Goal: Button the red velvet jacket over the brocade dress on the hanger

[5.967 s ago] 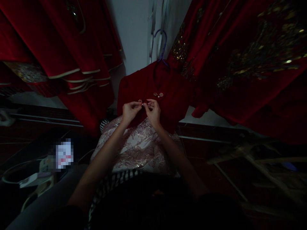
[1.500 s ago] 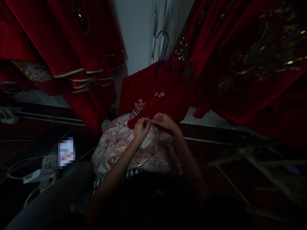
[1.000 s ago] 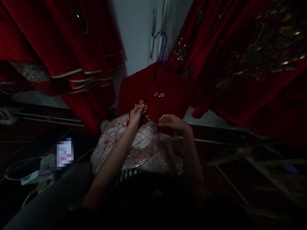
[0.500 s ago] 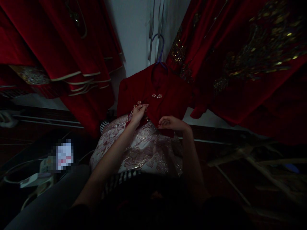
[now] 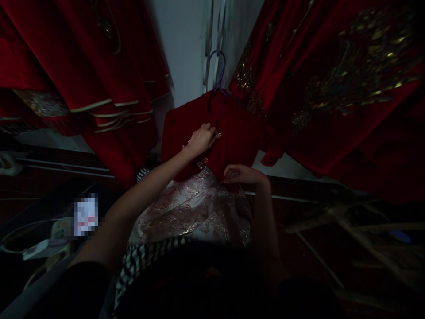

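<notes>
A red jacket (image 5: 241, 133) on a blue-purple hanger (image 5: 223, 66) lies with its front towards me. My left hand (image 5: 202, 139) is on the upper front of the jacket, its fingers curled closed at the cloth beside a pearly flower ornament (image 5: 218, 135). Lower on the front, a second flower ornament (image 5: 202, 163) shows below my left wrist. At the jacket's bottom hem, my right hand (image 5: 244, 174) is closed in a pinch; a tiny glint shows at its fingertips, too small to name. Under the hem spreads pale brocade cloth (image 5: 186, 210) with pinkish, shiny patterns.
Red garments with pale piping (image 5: 109, 88) hang at the left. More red garments with gold sequins (image 5: 358, 84) hang at the right. A blurred white object (image 5: 43, 249) and a cable are at lower left, wooden bars (image 5: 355, 230) at lower right. The light is dim.
My left hand has moved up and right from the lower front edge to the upper ornament, and the lifted edge now lies flatter. My right hand stays pinched near the hem, slightly further right.
</notes>
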The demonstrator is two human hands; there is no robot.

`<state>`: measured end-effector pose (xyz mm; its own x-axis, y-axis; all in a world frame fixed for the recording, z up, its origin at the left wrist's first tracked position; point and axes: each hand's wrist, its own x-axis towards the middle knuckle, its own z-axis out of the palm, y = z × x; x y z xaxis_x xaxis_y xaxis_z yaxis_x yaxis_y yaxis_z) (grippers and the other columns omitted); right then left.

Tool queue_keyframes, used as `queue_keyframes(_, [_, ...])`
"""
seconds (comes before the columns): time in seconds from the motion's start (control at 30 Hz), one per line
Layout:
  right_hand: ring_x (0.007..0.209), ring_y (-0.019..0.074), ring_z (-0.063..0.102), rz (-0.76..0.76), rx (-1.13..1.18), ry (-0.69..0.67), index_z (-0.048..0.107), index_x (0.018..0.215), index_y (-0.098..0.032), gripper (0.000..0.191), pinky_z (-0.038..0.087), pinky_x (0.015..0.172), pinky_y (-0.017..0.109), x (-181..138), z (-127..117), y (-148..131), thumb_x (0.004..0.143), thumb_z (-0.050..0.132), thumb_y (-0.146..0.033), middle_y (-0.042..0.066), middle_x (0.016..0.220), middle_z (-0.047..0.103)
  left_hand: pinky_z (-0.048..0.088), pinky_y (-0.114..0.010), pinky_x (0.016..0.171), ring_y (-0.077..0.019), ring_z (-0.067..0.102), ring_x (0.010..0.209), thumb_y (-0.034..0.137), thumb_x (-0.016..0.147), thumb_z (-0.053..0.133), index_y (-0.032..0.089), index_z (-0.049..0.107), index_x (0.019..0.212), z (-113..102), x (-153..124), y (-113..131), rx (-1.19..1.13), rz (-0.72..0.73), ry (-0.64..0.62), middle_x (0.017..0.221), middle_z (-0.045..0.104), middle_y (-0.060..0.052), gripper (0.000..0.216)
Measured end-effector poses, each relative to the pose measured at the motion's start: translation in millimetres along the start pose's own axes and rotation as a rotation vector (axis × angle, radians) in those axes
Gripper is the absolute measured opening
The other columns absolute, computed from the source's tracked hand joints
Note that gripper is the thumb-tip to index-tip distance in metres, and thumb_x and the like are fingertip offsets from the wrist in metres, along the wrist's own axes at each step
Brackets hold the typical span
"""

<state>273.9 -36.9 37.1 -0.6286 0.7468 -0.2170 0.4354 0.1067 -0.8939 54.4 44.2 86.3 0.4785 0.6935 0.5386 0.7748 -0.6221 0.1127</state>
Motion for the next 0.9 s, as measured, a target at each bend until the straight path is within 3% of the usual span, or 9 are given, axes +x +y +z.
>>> queue_keyframes(0.13, [0.085, 0.0155, 0.065, -0.005, 0.028, 0.05, 0.06, 0.092, -0.017, 0.036, 0.049, 0.083, 0.033, -1, -1, 0, 0.069, 0.075, -0.041, 0.005, 0.088, 0.071, 0.037, -0.054, 0.105, -0.0298, 0.051, 0.114, 0.027, 0.09, 0.051, 0.014, 0.062, 0.097, -7, 4, -2, -0.05, 0.117, 0.064, 0.11, 0.059, -0.014, 0.018])
queue_keyframes(0.23, [0.088, 0.0173, 0.065, -0.115, 0.018, 0.282, 0.061, 0.093, -0.018, 0.033, 0.05, 0.088, 0.037, 2, 0, -8, 0.073, 0.071, -0.042, 0.006, 0.091, 0.069, 0.018, -0.063, 0.116, -0.0255, 0.054, 0.108, 0.025, 0.086, 0.055, 0.018, 0.062, 0.091, -11, 4, -2, -0.292, 0.098, 0.099, 0.094, 0.063, -0.007, 0.011])
queue_keyframes(0.3, [0.093, 0.0188, 0.064, -0.223, 0.004, 0.524, 0.06, 0.092, -0.02, 0.03, 0.05, 0.092, 0.038, 9, 0, -19, 0.077, 0.068, -0.044, 0.007, 0.097, 0.068, 0.013, -0.061, 0.118, -0.0225, 0.056, 0.101, 0.022, 0.081, 0.059, 0.021, 0.062, 0.083, -14, 4, -2, -0.52, 0.01, 0.126, 0.082, 0.062, -0.003, 0.004])
queue_keyframes(0.4, [0.11, 0.0201, 0.06, -0.347, -0.041, 0.813, 0.057, 0.102, -0.022, 0.031, 0.048, 0.101, 0.037, 26, -3, -42, 0.084, 0.058, -0.047, 0.009, 0.115, 0.064, 0.009, -0.056, 0.121, -0.0202, 0.057, 0.099, 0.015, 0.074, 0.063, 0.025, 0.063, 0.078, -17, 3, -3, -0.756, -0.081, 0.113, 0.073, 0.059, 0.0, 0.011])
queue_keyframes(0.53, [0.125, 0.0179, 0.052, -0.456, -0.081, 0.92, 0.049, 0.125, -0.021, 0.052, 0.041, 0.11, 0.032, 66, -16, -77, 0.089, 0.044, -0.059, 0.011, 0.133, 0.054, 0.005, -0.05, 0.123, -0.0214, 0.055, 0.106, 0.02, 0.074, 0.066, 0.027, 0.066, 0.084, -15, 4, -5, -0.728, -0.015, 0.062, 0.073, 0.057, 0.0, 0.012])
queue_keyframes(0.6, [0.129, 0.0183, 0.049, -0.426, -0.077, 0.856, 0.042, 0.135, -0.02, 0.065, 0.04, 0.111, 0.034, 88, -22, -89, 0.089, 0.036, -0.066, 0.011, 0.139, 0.05, 0.005, -0.052, 0.122, -0.0249, 0.053, 0.113, 0.024, 0.077, 0.065, 0.024, 0.066, 0.09, -12, 5, -6, -0.637, -0.02, 0.129, 0.08, 0.059, -0.003, 0.013])
queue_keyframes(0.67, [0.136, 0.0232, 0.043, -0.313, -0.062, 0.856, 0.034, 0.142, -0.013, 0.081, 0.036, 0.114, 0.04, 105, -23, -94, 0.087, 0.033, -0.072, 0.016, 0.144, 0.045, 0.003, -0.056, 0.12, -0.0293, 0.047, 0.124, 0.022, 0.083, 0.057, 0.02, 0.064, 0.104, -11, 5, -8, -0.487, -0.071, 0.24, 0.099, 0.062, -0.009, 0.022])
queue_keyframes(0.8, [0.144, 0.0399, 0.023, 0.026, -0.187, 1.103, 0.018, 0.145, 0.005, 0.101, 0.021, 0.116, 0.057, 113, -16, -87, 0.084, 0.042, -0.071, 0.034, 0.148, 0.027, -0.008, -0.06, 0.117, -0.0338, 0.02, 0.144, 0.013, 0.084, 0.045, 0.018, 0.045, 0.135, -16, 1, -17, -0.187, -0.239, 0.416, 0.145, 0.039, -0.015, 0.05])
queue_keyframes(0.9, [0.143, 0.0419, 0.021, 0.096, -0.366, 1.268, 0.018, 0.145, 0.002, 0.088, 0.018, 0.113, 0.062, 99, -20, -74, 0.089, 0.039, -0.062, 0.034, 0.148, 0.025, -0.003, -0.063, 0.116, -0.0354, 0.008, 0.147, 0.016, 0.082, 0.05, 0.017, 0.033, 0.143, -29, -3, -35, -0.09, -0.378, 0.458, 0.154, 0.026, -0.016, 0.063])
